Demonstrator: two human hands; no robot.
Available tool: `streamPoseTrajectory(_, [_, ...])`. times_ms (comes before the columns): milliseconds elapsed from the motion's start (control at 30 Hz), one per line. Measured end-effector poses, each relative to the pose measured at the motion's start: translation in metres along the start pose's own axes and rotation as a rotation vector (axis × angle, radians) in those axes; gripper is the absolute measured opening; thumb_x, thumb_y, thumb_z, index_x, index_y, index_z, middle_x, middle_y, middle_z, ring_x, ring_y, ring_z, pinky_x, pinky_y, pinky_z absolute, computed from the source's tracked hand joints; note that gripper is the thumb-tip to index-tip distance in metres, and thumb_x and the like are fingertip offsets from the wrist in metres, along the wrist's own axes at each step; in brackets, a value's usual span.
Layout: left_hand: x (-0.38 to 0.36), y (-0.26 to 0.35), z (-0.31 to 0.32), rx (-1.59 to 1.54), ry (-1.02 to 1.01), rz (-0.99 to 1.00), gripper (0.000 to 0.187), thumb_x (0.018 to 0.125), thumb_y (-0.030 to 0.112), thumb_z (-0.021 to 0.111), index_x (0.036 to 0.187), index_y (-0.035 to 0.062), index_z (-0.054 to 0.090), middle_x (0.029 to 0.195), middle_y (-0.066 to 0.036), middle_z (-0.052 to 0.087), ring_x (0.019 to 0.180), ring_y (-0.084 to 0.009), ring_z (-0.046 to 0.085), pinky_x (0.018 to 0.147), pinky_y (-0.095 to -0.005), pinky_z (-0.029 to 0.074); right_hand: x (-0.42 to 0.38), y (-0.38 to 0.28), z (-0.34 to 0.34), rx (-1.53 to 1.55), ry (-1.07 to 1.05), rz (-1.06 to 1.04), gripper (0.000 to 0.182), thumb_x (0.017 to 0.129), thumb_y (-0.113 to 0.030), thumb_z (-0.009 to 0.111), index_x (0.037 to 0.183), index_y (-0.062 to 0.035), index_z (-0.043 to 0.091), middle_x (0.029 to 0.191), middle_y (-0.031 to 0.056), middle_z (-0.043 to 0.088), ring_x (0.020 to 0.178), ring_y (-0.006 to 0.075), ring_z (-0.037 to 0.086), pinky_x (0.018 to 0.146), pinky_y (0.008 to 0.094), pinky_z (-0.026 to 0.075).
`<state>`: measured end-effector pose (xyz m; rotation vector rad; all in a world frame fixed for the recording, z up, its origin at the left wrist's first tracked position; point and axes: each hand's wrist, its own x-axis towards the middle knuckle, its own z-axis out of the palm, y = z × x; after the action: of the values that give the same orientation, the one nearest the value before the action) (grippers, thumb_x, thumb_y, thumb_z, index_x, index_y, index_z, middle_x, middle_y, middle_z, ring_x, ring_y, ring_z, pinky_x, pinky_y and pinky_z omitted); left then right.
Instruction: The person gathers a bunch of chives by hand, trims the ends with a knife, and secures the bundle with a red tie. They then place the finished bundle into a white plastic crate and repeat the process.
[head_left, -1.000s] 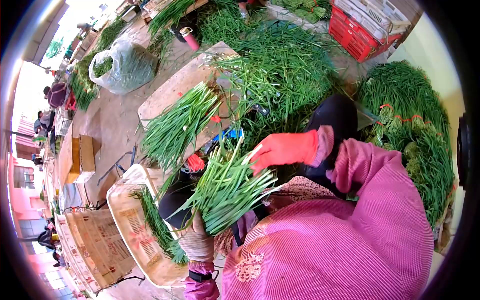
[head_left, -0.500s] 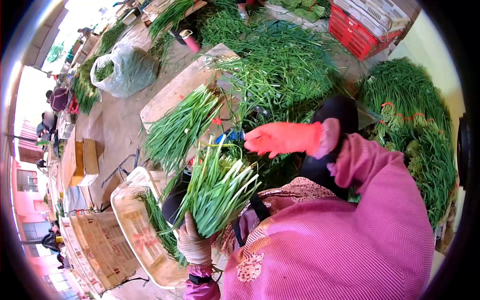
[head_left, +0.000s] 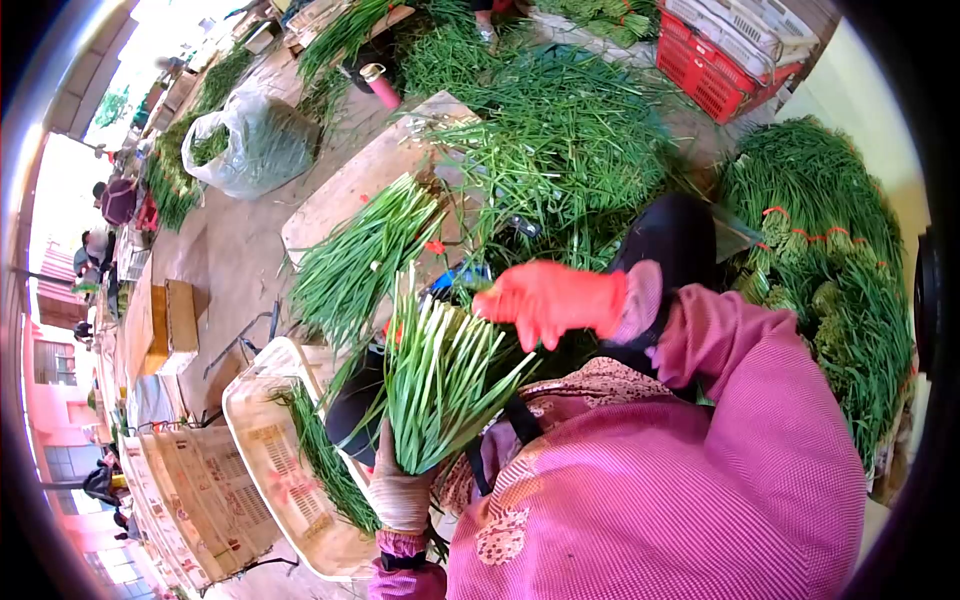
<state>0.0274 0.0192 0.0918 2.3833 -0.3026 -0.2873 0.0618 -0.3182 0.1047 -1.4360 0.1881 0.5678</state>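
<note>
My left hand (head_left: 398, 497), in a pale glove, is wrapped round the lower part of a bunch of green chives (head_left: 440, 380) above my lap. The bunch's pale stem ends point up and toward the right. Beside those ends is my right hand (head_left: 550, 300) in an orange-red rubber glove. Its fingers are partly bent, with the thumb apart, and nothing clear shows between them. Another bunch of chives (head_left: 365, 255) lies on a wooden board (head_left: 325, 215) just beyond. A blue object (head_left: 460, 278) shows partly behind the right glove.
A large heap of loose chives (head_left: 570, 130) lies ahead. Tied bundles (head_left: 820, 260) are stacked at the right wall, near a red crate (head_left: 705, 70). At left stand a pale plastic basket (head_left: 265, 420) with some chives and a clear bag (head_left: 255, 150). A pink bottle (head_left: 382, 88) stands farther off.
My right hand has moved slightly down and left toward the stem ends, and its fingers have bent. The bunch in my left hand has turned a little more upright.
</note>
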Motion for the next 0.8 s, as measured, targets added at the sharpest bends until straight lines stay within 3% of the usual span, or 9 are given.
streamPoseTrajectory(167, [0.001,-0.028,0.008,-0.199,-0.058,0.009,0.083,0.07,0.011,0.085,0.141,0.0035,0.043,0.126,-0.013,0.063,0.11,-0.023,0.063,0.092,-0.0303,0.05,0.013,0.011,0.007,-0.094,0.152,-0.069,0.032,0.097,-0.033,0.049,0.097,-0.0041,0.062,0.063,0.0086,0.065,0.045,0.014,0.058,0.041,0.0269,0.044])
streamPoseTrajectory(300, [-0.002,-0.022,0.0,-0.23,-0.145,-0.008,0.08,0.076,0.011,0.081,0.142,0.0028,0.037,0.126,-0.011,0.063,0.112,-0.0214,0.063,0.094,-0.03,0.05,0.025,0.03,-0.069,0.173,0.527,-0.545,0.028,0.098,-0.027,0.05,0.097,-0.0036,0.064,0.077,0.0056,0.068,0.054,0.0149,0.063,0.044,0.0277,0.048])
streamPoseTrajectory(367, [-0.003,-0.018,-0.002,-0.223,-0.175,-0.055,0.079,0.078,0.009,0.079,0.143,0.0024,0.034,0.128,-0.01,0.062,0.113,-0.0211,0.062,0.095,-0.0293,0.049,0.005,0.01,-0.088,-1.025,0.977,-0.301,0.039,0.095,-0.036,0.057,0.114,-0.0021,0.059,0.096,0.0156,0.067,0.075,0.0296,0.066,0.071,0.0405,0.053])
streamPoseTrajectory(433, [0.001,-0.02,0.002,-0.329,-0.222,-0.069,0.076,0.08,0.007,0.077,0.142,0.0018,0.035,0.13,-0.01,0.061,0.115,-0.0213,0.061,0.096,-0.0291,0.048,0.007,0.017,-0.084,-1.409,1.106,-0.645,0.054,0.09,-0.048,0.06,0.122,-0.0046,0.058,0.112,0.0202,0.064,0.095,0.0355,0.064,0.081,0.0446,0.049])
streamPoseTrajectory(500, [0.003,-0.014,0.005,-0.34,-0.23,-0.049,0.072,0.081,0.004,0.075,0.142,0.0015,0.035,0.13,-0.01,0.061,0.116,-0.0199,0.06,0.097,-0.0284,0.048,-0.003,0.003,-0.05,-0.931,0.62,-0.424,0.069,0.086,-0.056,0.062,0.13,-0.0035,0.053,0.121,0.0213,0.061,0.112,0.0361,0.058,0.094,0.0438,0.045])
streamPoseTrajectory(567, [0.004,0.001,0.0,-0.265,-0.247,-0.026,0.07,0.082,0.003,0.074,0.141,0.0009,0.037,0.129,-0.01,0.062,0.115,-0.018,0.061,0.096,-0.0275,0.049,0.018,0.02,-0.03,-0.54,0.304,-0.503,0.079,0.086,-0.062,0.061,0.137,-0.0033,0.047,0.123,0.0226,0.06,0.116,0.0312,0.058,0.099,0.0377,0.045])
streamPoseTrajectory(633, [0.004,-0.022,0.006,-0.22,-0.246,-0.015,0.069,0.081,0.003,0.074,0.14,0.0011,0.039,0.126,-0.009,0.063,0.113,-0.0161,0.062,0.094,-0.0265,0.049,0.025,0.021,-0.008,-0.254,0.043,-0.446,0.072,0.083,-0.053,0.07,0.132,-0.0025,0.053,0.111,0.0165,0.066,0.097,0.0245,0.064,0.088,0.0344,0.049])
streamPoseTrajectory(733, [0.003,-0.033,0.009,-0.347,-0.287,-0.045,0.069,0.08,0.004,0.075,0.14,0.0011,0.041,0.125,-0.009,0.064,0.111,-0.016,0.063,0.092,-0.0259,0.05,0.036,0.024,0.007,-0.324,0.164,-0.308,0.041,0.081,-0.034,0.07,0.109,-0.0033,0.067,0.093,0.0115,0.07,0.085,0.0222,0.065,0.079,0.0337,0.05])
streamPoseTrajectory(800, [0.002,-0.038,0.009,-0.309,-0.312,-0.052,0.069,0.081,0.005,0.075,0.141,0.0009,0.039,0.125,-0.008,0.064,0.111,-0.0155,0.062,0.093,-0.0258,0.049,0.034,0.019,0.004,-0.335,0.178,-0.274,0.036,0.082,-0.03,0.071,0.106,-0.0041,0.069,0.091,0.0085,0.07,0.083,0.0181,0.063,0.078,0.032,0.049])
